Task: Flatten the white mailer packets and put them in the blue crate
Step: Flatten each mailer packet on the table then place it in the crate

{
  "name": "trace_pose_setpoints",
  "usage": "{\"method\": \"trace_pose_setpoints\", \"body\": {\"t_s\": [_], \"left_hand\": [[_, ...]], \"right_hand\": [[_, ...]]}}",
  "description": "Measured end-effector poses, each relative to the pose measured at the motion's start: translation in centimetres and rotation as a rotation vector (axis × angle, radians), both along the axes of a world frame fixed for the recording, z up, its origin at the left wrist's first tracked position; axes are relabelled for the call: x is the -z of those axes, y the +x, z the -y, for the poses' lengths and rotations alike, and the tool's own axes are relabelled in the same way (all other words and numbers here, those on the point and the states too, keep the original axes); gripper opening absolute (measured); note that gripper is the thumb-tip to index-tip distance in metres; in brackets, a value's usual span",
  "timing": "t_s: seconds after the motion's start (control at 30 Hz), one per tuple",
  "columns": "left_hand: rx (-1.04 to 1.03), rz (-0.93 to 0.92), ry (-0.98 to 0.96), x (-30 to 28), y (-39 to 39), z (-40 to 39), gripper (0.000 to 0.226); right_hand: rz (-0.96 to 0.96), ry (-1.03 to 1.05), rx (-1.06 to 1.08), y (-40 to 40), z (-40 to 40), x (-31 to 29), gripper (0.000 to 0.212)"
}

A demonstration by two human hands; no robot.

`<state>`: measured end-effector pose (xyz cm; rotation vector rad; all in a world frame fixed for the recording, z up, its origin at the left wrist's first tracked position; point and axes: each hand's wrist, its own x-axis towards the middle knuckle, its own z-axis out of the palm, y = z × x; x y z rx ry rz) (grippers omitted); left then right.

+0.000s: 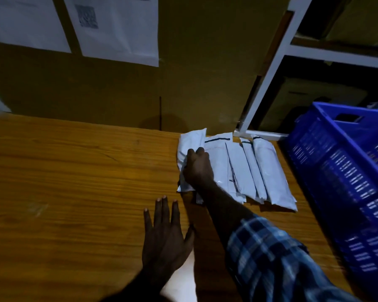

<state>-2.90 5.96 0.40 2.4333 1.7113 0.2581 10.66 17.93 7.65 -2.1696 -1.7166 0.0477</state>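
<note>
Several white mailer packets (247, 168) lie side by side in an overlapping row at the far right of the wooden table (74, 182). My right hand (198, 168) reaches across and grips the leftmost packet (189, 142), its fingers curled over the packet's edge. My left hand (164, 234) lies flat on the table in front of the row, fingers straight and spread, holding nothing. The blue crate (345, 177) stands to the right of the packets, tilted in view, its inside mostly out of sight.
A brown cardboard wall (183, 73) with white paper sheets (116, 27) taped on it rises behind the table. A white shelf frame (268, 83) stands at the back right, behind the crate. The scene is dim.
</note>
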Motion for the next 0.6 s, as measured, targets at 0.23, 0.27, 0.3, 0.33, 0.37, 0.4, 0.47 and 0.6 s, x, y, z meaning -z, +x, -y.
{"method": "trace_pose_setpoints", "body": {"t_s": [0.23, 0.27, 0.3, 0.33, 0.37, 0.4, 0.47, 0.6], "left_hand": [[-0.085, 0.312, -0.005, -0.4, -0.6, -0.1, 0.079], [-0.103, 0.431, 0.000, -0.5, -0.7, 0.0, 0.076], [-0.119, 0.550, -0.003, -0.7, -0.9, 0.2, 0.073], [-0.134, 0.668, -0.003, -1.1, -1.0, 0.3, 0.070], [-0.146, 0.778, 0.004, -1.3, -1.0, 0.7, 0.068], [-0.152, 0.868, 0.020, -1.5, -1.2, 0.7, 0.065], [-0.119, 0.943, 0.050, -1.6, -1.4, 1.2, 0.063], [0.135, 0.734, 0.085, -1.6, -0.8, 3.0, 0.072]], "right_hand": [[-0.123, 0.259, -0.211, 2.6, 5.9, -6.9, 0.011], [-0.141, 0.259, -0.243, 3.4, 7.8, -7.7, 0.012], [-0.147, 0.226, -0.272, 4.2, 9.9, -8.2, 0.013], [-0.138, 0.186, -0.311, 5.2, 11.9, -8.4, 0.015], [-0.123, 0.136, -0.362, 6.3, 13.9, -8.3, 0.019], [-0.124, 0.071, -0.410, 7.4, 15.4, -7.8, 0.023], [-0.157, -0.076, -0.471, 9.5, 17.8, -6.0, 0.027], [-0.130, -0.243, -0.530, 12.2, 20.2, -1.7, 0.036]]}}
